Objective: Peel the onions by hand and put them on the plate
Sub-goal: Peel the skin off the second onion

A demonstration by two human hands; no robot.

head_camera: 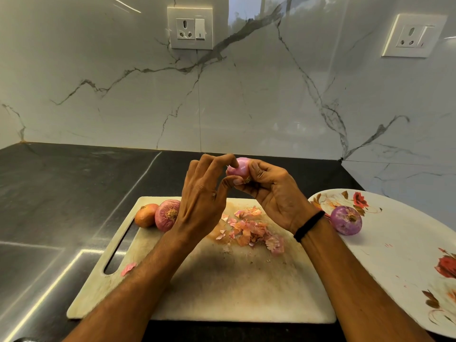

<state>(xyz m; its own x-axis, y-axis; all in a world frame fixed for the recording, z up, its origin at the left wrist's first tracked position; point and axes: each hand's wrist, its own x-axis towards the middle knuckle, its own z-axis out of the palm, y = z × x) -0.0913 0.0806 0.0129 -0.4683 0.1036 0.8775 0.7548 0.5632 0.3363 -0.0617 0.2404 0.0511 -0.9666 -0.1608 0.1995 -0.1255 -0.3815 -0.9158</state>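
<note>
Mid-peel above the board [222, 280], the right hand [274, 193] grips a nearly bare onion [239, 167] while the left hand [204, 193] pinches its skin; next, probably strip the last scraps, then carry it to the plate [394, 243].

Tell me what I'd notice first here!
Two hands, the left hand and right hand, hold a pink onion up above the cutting board. Under them lies a pile of peeled skins, and one purple peeled onion sits on the flowery plate at the right.
</note>
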